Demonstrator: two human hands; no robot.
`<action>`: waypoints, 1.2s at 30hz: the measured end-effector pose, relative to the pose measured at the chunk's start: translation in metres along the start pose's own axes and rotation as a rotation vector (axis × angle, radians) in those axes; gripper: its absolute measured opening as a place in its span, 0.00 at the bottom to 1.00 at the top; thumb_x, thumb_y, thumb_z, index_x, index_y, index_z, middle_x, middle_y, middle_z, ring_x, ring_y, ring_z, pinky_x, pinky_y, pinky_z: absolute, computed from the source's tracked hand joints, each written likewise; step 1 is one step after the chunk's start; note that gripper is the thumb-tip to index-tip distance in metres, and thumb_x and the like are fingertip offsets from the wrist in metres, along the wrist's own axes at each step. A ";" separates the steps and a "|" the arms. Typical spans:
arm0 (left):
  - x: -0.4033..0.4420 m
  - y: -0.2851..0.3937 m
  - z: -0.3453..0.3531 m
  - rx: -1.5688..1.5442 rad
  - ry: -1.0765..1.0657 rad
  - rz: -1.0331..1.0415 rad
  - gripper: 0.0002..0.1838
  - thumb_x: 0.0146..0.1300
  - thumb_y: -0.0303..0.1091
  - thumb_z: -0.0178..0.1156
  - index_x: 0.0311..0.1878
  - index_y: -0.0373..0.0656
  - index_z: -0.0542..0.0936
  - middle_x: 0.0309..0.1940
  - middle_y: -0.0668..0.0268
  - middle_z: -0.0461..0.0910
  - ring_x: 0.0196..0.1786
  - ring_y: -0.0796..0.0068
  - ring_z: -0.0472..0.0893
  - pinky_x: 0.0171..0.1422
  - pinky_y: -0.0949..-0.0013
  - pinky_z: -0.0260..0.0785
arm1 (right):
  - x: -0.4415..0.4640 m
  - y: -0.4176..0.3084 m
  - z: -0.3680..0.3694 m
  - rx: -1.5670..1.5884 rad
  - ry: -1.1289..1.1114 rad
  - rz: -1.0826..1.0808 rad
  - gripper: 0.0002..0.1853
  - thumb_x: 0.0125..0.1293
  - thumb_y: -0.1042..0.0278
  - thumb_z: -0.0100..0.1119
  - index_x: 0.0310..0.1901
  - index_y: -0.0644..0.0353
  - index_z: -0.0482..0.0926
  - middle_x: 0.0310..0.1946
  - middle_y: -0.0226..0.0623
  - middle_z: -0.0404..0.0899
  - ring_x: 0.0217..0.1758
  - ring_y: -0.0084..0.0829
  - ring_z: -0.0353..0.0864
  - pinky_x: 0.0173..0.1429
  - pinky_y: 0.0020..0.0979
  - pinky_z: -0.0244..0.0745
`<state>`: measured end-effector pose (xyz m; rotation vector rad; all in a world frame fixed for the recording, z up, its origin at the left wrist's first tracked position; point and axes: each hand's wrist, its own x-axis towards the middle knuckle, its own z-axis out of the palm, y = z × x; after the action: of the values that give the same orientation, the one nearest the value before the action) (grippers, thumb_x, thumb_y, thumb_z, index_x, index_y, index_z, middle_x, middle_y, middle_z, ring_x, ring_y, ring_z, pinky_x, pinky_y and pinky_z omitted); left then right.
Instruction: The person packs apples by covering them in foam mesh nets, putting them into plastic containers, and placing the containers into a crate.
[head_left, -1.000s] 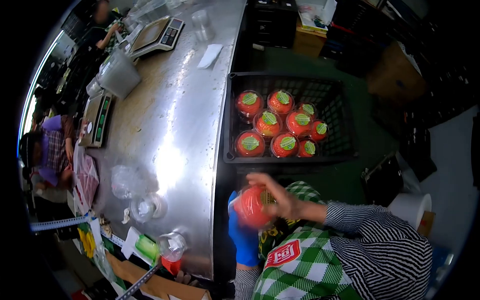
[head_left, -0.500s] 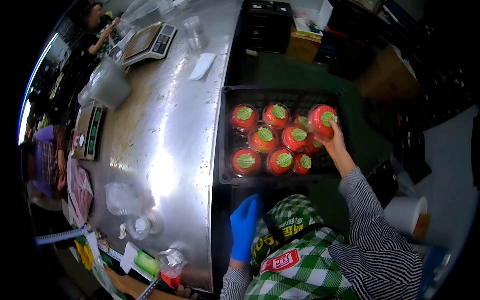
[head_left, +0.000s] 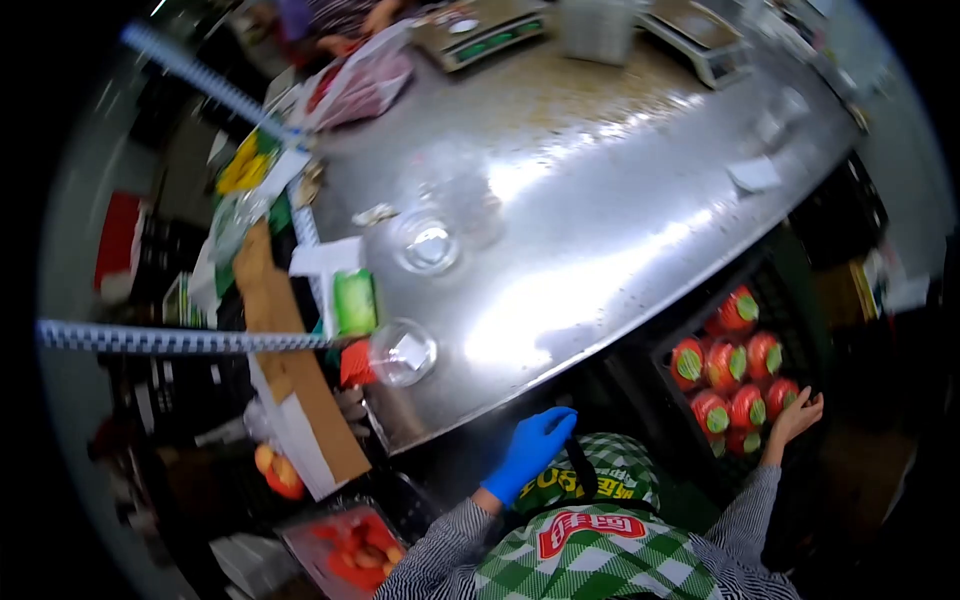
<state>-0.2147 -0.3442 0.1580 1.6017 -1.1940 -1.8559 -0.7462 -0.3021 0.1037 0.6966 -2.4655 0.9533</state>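
Observation:
My left hand (head_left: 532, 454), in a blue glove, hovers in front of my green checked apron (head_left: 600, 490) near the table edge. Its fingers are loosely bent and I see nothing in them. My bare right hand (head_left: 797, 416) is at the near right side of a black crate (head_left: 662, 352), beside the packed fruits, with fingers partly extended and nothing visible in them. In the crate sit several clear round tubs (head_left: 725, 364) holding red, net-like wrapped round items with green labels; their exact kind is unclear.
The steel table (head_left: 600, 260) bears clear plastic cups (head_left: 403, 352), a green packet (head_left: 354, 302), a pink bag (head_left: 365, 82) and scales (head_left: 480, 32). A person's hand (head_left: 380, 15) shows at the far side. A box of red and orange fruit (head_left: 350, 550) stands lower left.
My view has swung left, so the crate now lies at the right. My right hand has let go of the round tub it held above the crate.

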 end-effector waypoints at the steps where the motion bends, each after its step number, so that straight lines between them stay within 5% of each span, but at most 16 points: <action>1: -0.006 0.010 -0.009 0.017 0.034 -0.018 0.19 0.70 0.40 0.56 0.56 0.35 0.79 0.42 0.60 0.84 0.42 0.75 0.83 0.49 0.72 0.75 | -0.008 -0.066 -0.002 0.151 -0.094 -0.089 0.21 0.70 0.59 0.57 0.56 0.67 0.74 0.50 0.49 0.75 0.50 0.41 0.76 0.55 0.38 0.73; 3: -0.015 0.004 -0.017 -0.052 0.125 -0.015 0.19 0.70 0.40 0.57 0.56 0.35 0.79 0.42 0.60 0.84 0.42 0.74 0.83 0.48 0.72 0.76 | -0.042 -0.200 -0.002 0.487 -0.320 -0.297 0.15 0.70 0.67 0.55 0.54 0.66 0.76 0.48 0.41 0.76 0.50 0.32 0.76 0.55 0.32 0.72; 6: -0.033 -0.010 -0.024 -0.081 0.241 -0.016 0.19 0.70 0.40 0.57 0.56 0.36 0.79 0.42 0.58 0.84 0.42 0.74 0.83 0.48 0.71 0.76 | -0.152 -0.353 -0.003 0.811 -1.021 -0.639 0.13 0.69 0.71 0.54 0.51 0.67 0.78 0.46 0.43 0.80 0.49 0.36 0.79 0.56 0.33 0.73; 7: -0.044 -0.009 -0.031 -0.072 0.272 -0.038 0.19 0.69 0.40 0.57 0.55 0.36 0.79 0.42 0.58 0.84 0.42 0.74 0.84 0.48 0.71 0.76 | -0.203 -0.391 0.000 0.902 -0.958 -1.101 0.14 0.66 0.71 0.57 0.51 0.66 0.78 0.46 0.43 0.80 0.48 0.42 0.80 0.55 0.36 0.74; 8: -0.052 -0.008 -0.031 -0.058 0.319 -0.066 0.19 0.69 0.40 0.57 0.55 0.37 0.79 0.43 0.57 0.84 0.43 0.74 0.84 0.48 0.71 0.76 | -0.254 -0.419 0.004 1.059 -1.074 -1.366 0.10 0.59 0.72 0.62 0.41 0.64 0.77 0.45 0.44 0.79 0.53 0.40 0.77 0.54 0.42 0.73; 9: -0.063 -0.010 -0.033 -0.050 0.370 -0.047 0.18 0.69 0.40 0.58 0.55 0.38 0.79 0.43 0.57 0.85 0.42 0.74 0.84 0.47 0.70 0.76 | -0.288 -0.454 -0.023 1.028 -1.172 -1.599 0.13 0.61 0.66 0.62 0.44 0.62 0.76 0.46 0.44 0.79 0.57 0.36 0.74 0.59 0.42 0.68; 12: -0.087 -0.023 -0.033 -0.173 0.504 -0.121 0.18 0.69 0.40 0.58 0.55 0.38 0.79 0.43 0.58 0.85 0.41 0.75 0.84 0.46 0.70 0.76 | -0.372 -0.473 -0.009 0.823 -0.926 -2.231 0.14 0.52 0.67 0.63 0.42 0.57 0.77 0.39 0.34 0.77 0.44 0.33 0.76 0.58 0.42 0.65; 16: -0.134 -0.038 -0.034 -0.388 0.775 -0.208 0.18 0.69 0.41 0.58 0.54 0.38 0.80 0.40 0.60 0.85 0.40 0.76 0.84 0.44 0.72 0.76 | -0.393 -0.507 0.003 0.986 -1.190 -2.165 0.03 0.49 0.70 0.62 0.24 0.55 0.77 0.23 0.31 0.73 0.36 0.35 0.75 0.51 0.38 0.66; 21: -0.197 -0.073 0.005 -0.674 1.102 -0.150 0.16 0.71 0.37 0.56 0.55 0.36 0.79 0.41 0.60 0.84 0.42 0.76 0.82 0.48 0.74 0.74 | -0.385 -0.508 -0.017 1.134 -1.213 -2.045 0.07 0.48 0.72 0.68 0.25 0.56 0.76 0.24 0.34 0.75 0.35 0.36 0.75 0.49 0.38 0.64; 24: -0.239 -0.091 0.015 -0.840 1.387 0.082 0.14 0.71 0.34 0.55 0.53 0.34 0.79 0.42 0.61 0.83 0.42 0.76 0.82 0.48 0.73 0.74 | -0.372 -0.512 -0.036 1.214 -1.163 -1.966 0.09 0.50 0.73 0.71 0.27 0.60 0.77 0.27 0.36 0.77 0.37 0.36 0.76 0.51 0.37 0.64; 26: -0.285 -0.114 0.009 -0.898 1.586 0.116 0.12 0.71 0.31 0.55 0.50 0.33 0.80 0.42 0.62 0.83 0.41 0.77 0.82 0.48 0.74 0.74 | -0.357 -0.513 -0.066 1.349 -1.156 -1.744 0.07 0.54 0.76 0.69 0.29 0.62 0.78 0.29 0.36 0.78 0.37 0.35 0.76 0.52 0.36 0.64; 28: -0.327 -0.150 -0.001 -1.078 1.795 -0.016 0.11 0.70 0.31 0.55 0.47 0.33 0.81 0.39 0.64 0.83 0.39 0.77 0.81 0.47 0.75 0.74 | -0.345 -0.490 -0.083 1.232 -1.075 -1.534 0.05 0.57 0.77 0.67 0.32 0.63 0.79 0.30 0.35 0.80 0.38 0.33 0.77 0.52 0.34 0.66; 29: -0.342 -0.178 -0.005 -0.887 1.862 -0.080 0.10 0.69 0.31 0.57 0.45 0.33 0.81 0.37 0.65 0.83 0.38 0.78 0.80 0.46 0.75 0.74 | -0.343 -0.475 -0.079 1.146 -0.996 -1.483 0.04 0.60 0.76 0.66 0.33 0.63 0.80 0.31 0.35 0.80 0.37 0.33 0.76 0.51 0.33 0.66; 30: -0.351 -0.213 -0.011 -0.591 1.890 -0.191 0.09 0.68 0.29 0.57 0.45 0.33 0.80 0.36 0.66 0.82 0.37 0.80 0.79 0.45 0.74 0.74 | -0.342 -0.455 -0.063 0.996 -0.917 -1.446 0.02 0.62 0.75 0.65 0.34 0.62 0.81 0.31 0.34 0.81 0.36 0.33 0.75 0.51 0.31 0.66; 32: -0.349 -0.262 -0.033 -0.470 1.769 -0.315 0.16 0.65 0.33 0.61 0.51 0.32 0.78 0.41 0.59 0.83 0.42 0.70 0.82 0.49 0.69 0.75 | -0.343 -0.421 -0.046 0.713 -0.970 -1.486 0.02 0.64 0.72 0.63 0.36 0.60 0.82 0.32 0.35 0.82 0.36 0.33 0.75 0.52 0.31 0.65; 36: -0.298 -0.323 -0.103 -0.032 1.428 -0.349 0.42 0.49 0.50 0.71 0.65 0.39 0.69 0.59 0.47 0.73 0.60 0.46 0.74 0.64 0.55 0.68 | -0.356 -0.384 -0.006 0.523 -1.096 -1.589 0.08 0.67 0.65 0.60 0.38 0.61 0.82 0.36 0.38 0.84 0.35 0.37 0.78 0.55 0.33 0.64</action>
<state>0.0286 0.0271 0.0760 2.4150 -0.2152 -0.4142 -0.2400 -0.4368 0.1121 3.1696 -1.1228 0.4381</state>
